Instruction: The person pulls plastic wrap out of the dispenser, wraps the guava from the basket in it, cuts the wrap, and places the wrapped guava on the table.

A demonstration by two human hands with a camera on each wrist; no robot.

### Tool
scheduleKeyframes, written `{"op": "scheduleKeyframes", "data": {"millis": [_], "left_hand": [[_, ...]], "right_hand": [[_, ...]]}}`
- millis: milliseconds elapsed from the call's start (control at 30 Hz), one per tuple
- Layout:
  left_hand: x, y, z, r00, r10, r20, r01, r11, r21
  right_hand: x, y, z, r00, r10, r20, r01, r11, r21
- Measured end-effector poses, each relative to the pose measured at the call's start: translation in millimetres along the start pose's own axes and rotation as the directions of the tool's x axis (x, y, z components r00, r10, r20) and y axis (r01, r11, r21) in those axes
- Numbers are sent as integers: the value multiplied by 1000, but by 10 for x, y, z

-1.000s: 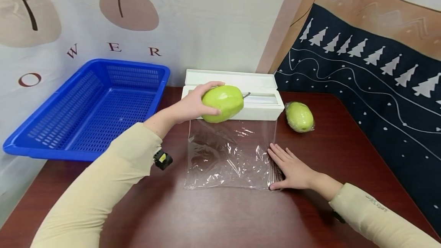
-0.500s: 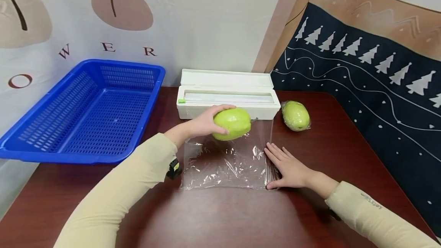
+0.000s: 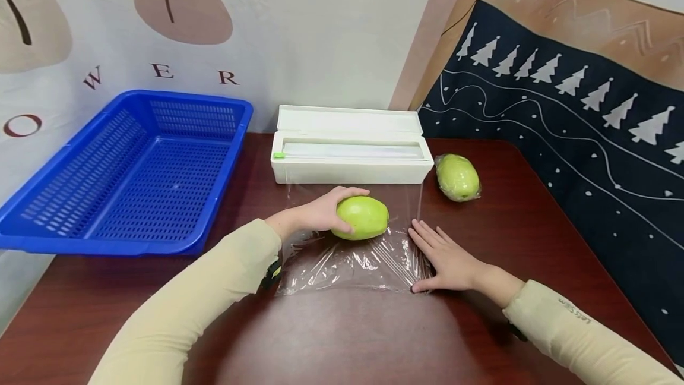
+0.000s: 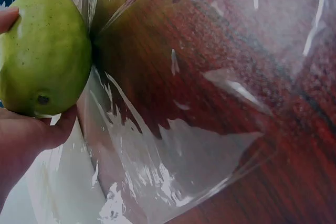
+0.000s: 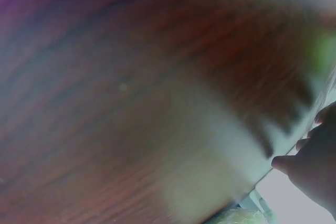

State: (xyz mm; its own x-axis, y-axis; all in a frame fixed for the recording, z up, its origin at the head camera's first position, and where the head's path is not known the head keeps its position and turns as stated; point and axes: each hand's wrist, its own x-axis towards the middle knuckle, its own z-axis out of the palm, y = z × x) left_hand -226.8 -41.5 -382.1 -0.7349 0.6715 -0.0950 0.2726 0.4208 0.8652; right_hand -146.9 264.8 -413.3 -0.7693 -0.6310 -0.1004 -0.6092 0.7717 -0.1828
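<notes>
My left hand [image 3: 319, 211] grips a green pear-like fruit [image 3: 362, 218] from its left side, thumb in front and fingers behind. The fruit is at a sheet of clear plastic wrap [image 3: 342, 269], and creases run out from under it. In the left wrist view the fruit [image 4: 47, 56] shows a dark spot at its end, and the film [image 4: 157, 166] is stretched beside it. With fingers spread, my right hand [image 3: 446, 259] presses the film's right edge to the table. The film runs up to a white dispenser box [image 3: 352, 172] with its lid raised.
A second green fruit [image 3: 458, 178], wrapped in film, lies right of the dispenser. On the left stands a blue plastic basket [image 3: 133, 245]. The brown table [image 3: 342, 343] meets a light wall cloth at the back and a dark patterned cloth at the right.
My left hand has brought the fruit from in front of the dispenser forward and down onto the film, which now creases around it. The right hand has stayed in place.
</notes>
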Motion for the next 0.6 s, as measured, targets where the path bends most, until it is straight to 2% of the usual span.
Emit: {"op": "scheduleKeyframes", "data": {"millis": [200,400,600], "left_hand": [[3,0,11,999,41,15,-41,999,-10],[-13,-6,28,999,42,21,-41,999,-16],[-48,-12,33,999,38,18,-38,999,-18]], "right_hand": [[-25,22,-29,1000,19,-13,-19,1000,-3],[-54,64,-181,999,26,-42,-25,999,32],[-81,53,-288,994,-47,-101,52,997,52]]}}
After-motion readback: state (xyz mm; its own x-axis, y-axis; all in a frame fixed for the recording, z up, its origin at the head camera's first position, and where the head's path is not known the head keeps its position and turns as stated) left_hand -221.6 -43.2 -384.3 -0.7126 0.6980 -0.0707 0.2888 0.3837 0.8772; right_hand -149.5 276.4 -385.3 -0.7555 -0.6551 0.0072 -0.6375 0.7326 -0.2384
